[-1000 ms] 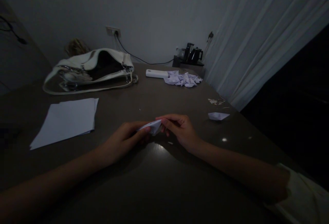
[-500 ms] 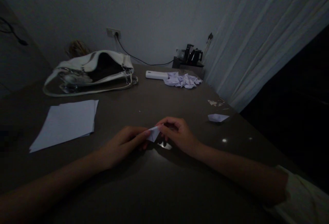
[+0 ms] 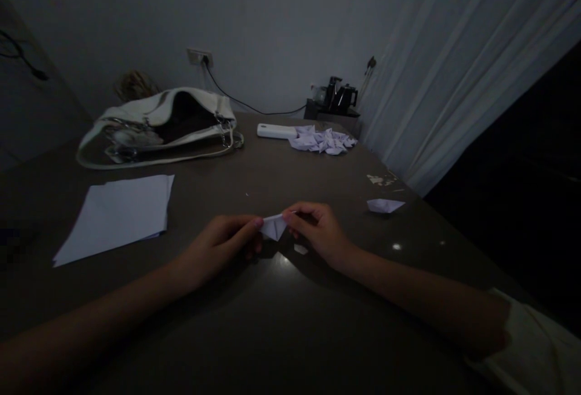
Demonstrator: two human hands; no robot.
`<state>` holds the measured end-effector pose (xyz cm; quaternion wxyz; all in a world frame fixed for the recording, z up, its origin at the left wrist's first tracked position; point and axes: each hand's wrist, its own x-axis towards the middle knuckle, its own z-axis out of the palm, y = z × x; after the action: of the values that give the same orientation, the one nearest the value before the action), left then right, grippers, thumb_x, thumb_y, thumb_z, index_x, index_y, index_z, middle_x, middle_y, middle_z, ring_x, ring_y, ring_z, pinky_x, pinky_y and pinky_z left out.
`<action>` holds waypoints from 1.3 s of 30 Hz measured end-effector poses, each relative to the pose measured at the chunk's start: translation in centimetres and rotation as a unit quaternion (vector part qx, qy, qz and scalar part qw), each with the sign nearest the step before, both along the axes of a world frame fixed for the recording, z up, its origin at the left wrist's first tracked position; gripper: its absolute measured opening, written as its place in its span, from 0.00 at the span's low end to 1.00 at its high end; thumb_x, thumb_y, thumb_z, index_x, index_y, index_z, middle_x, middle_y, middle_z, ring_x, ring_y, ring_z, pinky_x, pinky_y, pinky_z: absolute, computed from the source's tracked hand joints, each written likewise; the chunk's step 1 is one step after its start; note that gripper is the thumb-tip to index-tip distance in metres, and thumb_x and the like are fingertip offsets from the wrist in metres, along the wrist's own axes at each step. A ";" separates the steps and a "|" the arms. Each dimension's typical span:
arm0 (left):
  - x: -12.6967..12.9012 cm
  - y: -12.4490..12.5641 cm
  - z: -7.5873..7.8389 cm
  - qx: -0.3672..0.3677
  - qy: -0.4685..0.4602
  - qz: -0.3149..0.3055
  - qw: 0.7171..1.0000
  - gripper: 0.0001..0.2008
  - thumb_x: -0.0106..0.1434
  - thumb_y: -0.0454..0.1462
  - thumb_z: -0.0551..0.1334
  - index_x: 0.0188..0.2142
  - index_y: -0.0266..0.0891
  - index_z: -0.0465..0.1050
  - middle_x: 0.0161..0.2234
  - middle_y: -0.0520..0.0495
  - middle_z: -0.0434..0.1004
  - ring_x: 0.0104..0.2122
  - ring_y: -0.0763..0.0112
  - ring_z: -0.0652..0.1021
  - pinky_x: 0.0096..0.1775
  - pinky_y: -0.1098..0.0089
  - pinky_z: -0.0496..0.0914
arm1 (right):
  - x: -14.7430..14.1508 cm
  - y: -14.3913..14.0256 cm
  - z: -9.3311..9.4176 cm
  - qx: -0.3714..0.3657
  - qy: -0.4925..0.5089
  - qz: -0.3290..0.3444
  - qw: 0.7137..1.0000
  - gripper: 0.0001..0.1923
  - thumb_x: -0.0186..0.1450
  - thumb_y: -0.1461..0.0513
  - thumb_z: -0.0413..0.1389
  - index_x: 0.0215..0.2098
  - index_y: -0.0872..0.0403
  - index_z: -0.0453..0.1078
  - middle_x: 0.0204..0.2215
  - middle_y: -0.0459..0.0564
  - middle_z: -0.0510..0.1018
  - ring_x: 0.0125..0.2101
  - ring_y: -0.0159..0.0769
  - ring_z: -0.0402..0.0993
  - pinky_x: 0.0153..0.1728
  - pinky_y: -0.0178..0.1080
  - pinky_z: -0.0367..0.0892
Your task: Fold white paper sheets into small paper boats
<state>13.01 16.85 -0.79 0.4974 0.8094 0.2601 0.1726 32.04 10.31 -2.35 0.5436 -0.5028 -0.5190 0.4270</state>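
Note:
Between my two hands, a small folded piece of white paper (image 3: pixel 275 227) is held just above the dark table (image 3: pixel 254 328), its pointed side hanging down. My left hand (image 3: pixel 222 241) pinches its left end between thumb and fingers. At the right end, my right hand (image 3: pixel 320 231) grips it the same way, the fingertips partly hidden behind the paper. A small pale patch (image 3: pixel 300 250) shows on the table just under my right hand; I cannot tell if it is a paper scrap or a reflection.
A stack of white sheets (image 3: pixel 122 213) lies to the left. One folded paper boat (image 3: pixel 385 205) is at the right, near flaky scraps (image 3: pixel 380 180). Farther back are a heap of folded papers (image 3: pixel 322 141), a white handle-like object (image 3: pixel 276 132), a white bag (image 3: pixel 158 123) and a black kettle (image 3: pixel 345 98).
The folded paper has risen slightly and turned from slanted to nearly level, its point now facing down. My hands have shifted a little with it, both still gripping its ends.

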 end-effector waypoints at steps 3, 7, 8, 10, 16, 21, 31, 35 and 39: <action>0.1 0.0 0.1 0.002 -0.009 0.012 1.000 0.21 0.68 0.46 0.49 0.26 0.36 0.70 0.22 0.52 0.70 0.22 0.73 0.71 0.26 0.75 0.63 | 0.0 0.0 0.0 0.000 0.011 -0.019 1.000 0.08 0.58 0.58 0.60 0.29 0.56 0.72 0.19 0.41 0.69 0.20 0.25 0.63 0.23 0.31 0.59; 0.1 0.2 0.0 0.009 -0.008 0.013 1.000 0.21 0.68 0.45 0.49 0.26 0.36 0.70 0.20 0.53 0.69 0.21 0.74 0.70 0.25 0.75 0.63 | 0.0 0.1 0.1 0.012 0.020 -0.014 1.000 0.07 0.58 0.59 0.60 0.28 0.56 0.72 0.19 0.41 0.69 0.21 0.25 0.63 0.23 0.31 0.59; 0.1 0.2 0.0 0.011 -0.007 0.012 1.000 0.21 0.68 0.45 0.49 0.26 0.36 0.70 0.20 0.53 0.69 0.21 0.74 0.70 0.25 0.75 0.63 | 0.0 0.1 0.1 0.014 0.023 -0.012 1.000 0.07 0.58 0.59 0.60 0.28 0.56 0.72 0.19 0.41 0.69 0.21 0.25 0.63 0.23 0.31 0.59; 0.1 0.3 -0.1 0.016 -0.010 0.009 1.000 0.21 0.68 0.45 0.48 0.26 0.36 0.70 0.20 0.53 0.69 0.21 0.75 0.70 0.25 0.76 0.63 | 0.0 0.1 0.0 0.016 0.022 -0.009 1.000 0.07 0.58 0.59 0.60 0.28 0.56 0.73 0.20 0.41 0.69 0.21 0.25 0.63 0.23 0.30 0.59; 0.2 0.2 -0.1 0.025 -0.022 0.000 0.999 0.21 0.68 0.44 0.49 0.24 0.36 0.69 0.19 0.53 0.69 0.21 0.76 0.70 0.25 0.76 0.63 | 0.0 0.0 -0.2 0.009 0.008 -0.015 1.000 0.08 0.58 0.58 0.61 0.28 0.56 0.73 0.20 0.42 0.70 0.21 0.26 0.64 0.23 0.31 0.60; 0.1 0.2 -0.1 0.028 -0.028 -0.002 0.999 0.21 0.68 0.44 0.49 0.24 0.36 0.69 0.19 0.53 0.69 0.21 0.76 0.70 0.25 0.76 0.63 | 0.0 -0.2 0.1 0.010 -0.005 -0.006 1.000 0.09 0.58 0.57 0.60 0.28 0.56 0.73 0.21 0.42 0.70 0.22 0.26 0.64 0.25 0.31 0.61; -0.1 0.1 -0.2 0.060 0.004 -0.034 0.998 0.19 0.67 0.45 0.54 0.26 0.35 0.73 0.23 0.51 0.73 0.24 0.73 0.72 0.27 0.76 0.64 | -0.1 -0.4 0.4 0.046 -0.074 0.068 0.994 0.09 0.60 0.58 0.59 0.29 0.56 0.75 0.23 0.44 0.71 0.21 0.24 0.64 0.23 0.30 0.61; -0.1 0.1 -0.1 0.100 0.007 -0.038 0.994 0.20 0.68 0.44 0.52 0.25 0.35 0.74 0.22 0.51 0.74 0.24 0.73 0.73 0.27 0.76 0.64 | -0.1 -0.3 0.3 0.031 -0.046 0.097 0.994 0.10 0.61 0.56 0.59 0.29 0.56 0.75 0.23 0.44 0.71 0.21 0.24 0.64 0.22 0.29 0.61; -0.2 0.2 -0.2 0.102 0.007 -0.025 0.994 0.20 0.68 0.44 0.52 0.25 0.36 0.73 0.22 0.51 0.75 0.23 0.74 0.72 0.26 0.76 0.64 | -0.1 -0.1 0.2 -0.003 -0.005 0.088 0.996 0.13 0.61 0.54 0.58 0.31 0.56 0.76 0.21 0.44 0.71 0.21 0.24 0.65 0.22 0.29 0.61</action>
<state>12.80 17.09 -0.98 0.4144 0.8633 0.2244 0.1804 31.93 10.17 -2.18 0.5001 -0.4591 -0.5624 0.4721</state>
